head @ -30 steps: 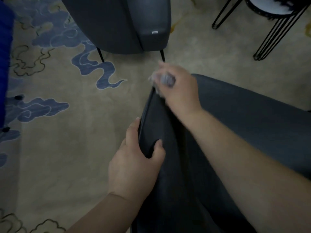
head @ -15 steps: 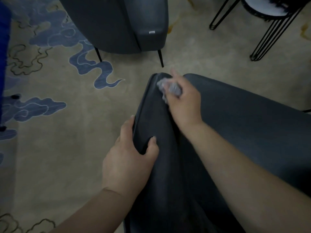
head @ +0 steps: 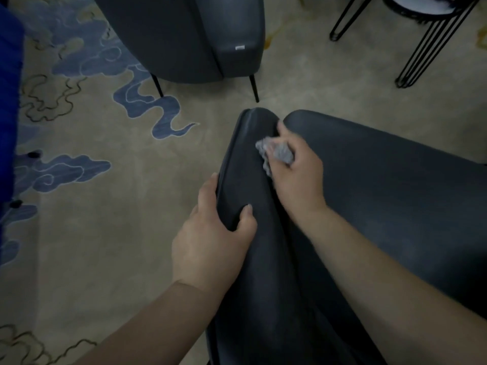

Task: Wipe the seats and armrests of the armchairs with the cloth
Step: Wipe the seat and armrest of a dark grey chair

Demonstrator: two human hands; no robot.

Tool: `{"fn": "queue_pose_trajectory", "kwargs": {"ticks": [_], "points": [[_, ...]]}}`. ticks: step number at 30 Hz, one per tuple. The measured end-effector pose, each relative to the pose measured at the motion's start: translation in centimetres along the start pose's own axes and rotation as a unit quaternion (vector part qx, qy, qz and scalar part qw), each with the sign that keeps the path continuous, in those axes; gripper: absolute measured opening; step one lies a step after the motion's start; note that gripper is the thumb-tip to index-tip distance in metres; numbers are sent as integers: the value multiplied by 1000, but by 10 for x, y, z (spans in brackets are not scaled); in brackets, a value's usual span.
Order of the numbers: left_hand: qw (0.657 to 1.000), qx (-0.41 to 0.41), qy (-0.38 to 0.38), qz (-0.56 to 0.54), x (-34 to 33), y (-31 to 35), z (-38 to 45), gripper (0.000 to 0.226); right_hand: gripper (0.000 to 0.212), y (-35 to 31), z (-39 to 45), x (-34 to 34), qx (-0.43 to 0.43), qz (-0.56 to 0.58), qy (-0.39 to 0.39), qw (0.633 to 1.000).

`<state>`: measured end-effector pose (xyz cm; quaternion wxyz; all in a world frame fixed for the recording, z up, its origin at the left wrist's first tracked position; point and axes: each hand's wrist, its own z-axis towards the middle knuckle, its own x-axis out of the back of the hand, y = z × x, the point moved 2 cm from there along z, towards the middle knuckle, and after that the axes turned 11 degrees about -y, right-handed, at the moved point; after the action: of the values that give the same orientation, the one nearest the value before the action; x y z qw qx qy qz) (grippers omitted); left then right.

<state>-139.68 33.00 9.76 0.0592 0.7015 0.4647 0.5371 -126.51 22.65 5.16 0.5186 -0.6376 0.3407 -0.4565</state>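
At the centre of the frame, a crumpled grey cloth (head: 276, 152) sits bunched in the right hand (head: 297, 172), pressed against the inner side of a dark armchair's armrest (head: 247, 159). Half a second ago the cloth was nearer the armrest's rounded tip; it now lies further back along it, towards the person. The right hand's fingers curl round the cloth, forearm reaching in from the lower right. The left hand (head: 213, 238) still grips the armrest below, thumb on top, fingers over the outer edge. The seat (head: 382, 185) spreads right. A second armchair (head: 189, 35) stands at upper centre on patterned carpet (head: 105, 219), a wire-legged table (head: 427, 27) at upper right.
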Motion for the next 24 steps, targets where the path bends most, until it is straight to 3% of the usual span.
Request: {"fn": "queue_pose_trajectory", "kwargs": {"ticks": [2,5,11,15,17,24], "points": [[1000,-8,4,1,-1,0,1,70,21,-3,33,1,-7,-6,14,1000],[1000,-19,2,21,-3,-3,2,72,12,-2,53,-1,-34,-24,22,999],[998,-49,-19,-15,-5,-7,2,74,37,-1,-40,0,-59,41,-3,997],[996,-76,-21,-48,-3,-7,2,72,17,2,-115,0,-65,104,-11,992],[995,-77,-22,-51,-3,-6,3,72,17,1,-126,1,-75,94,-4,993],[997,-68,-13,-43,-4,-7,5,73,8,-4,-57,-4,-70,68,47,994]]}}
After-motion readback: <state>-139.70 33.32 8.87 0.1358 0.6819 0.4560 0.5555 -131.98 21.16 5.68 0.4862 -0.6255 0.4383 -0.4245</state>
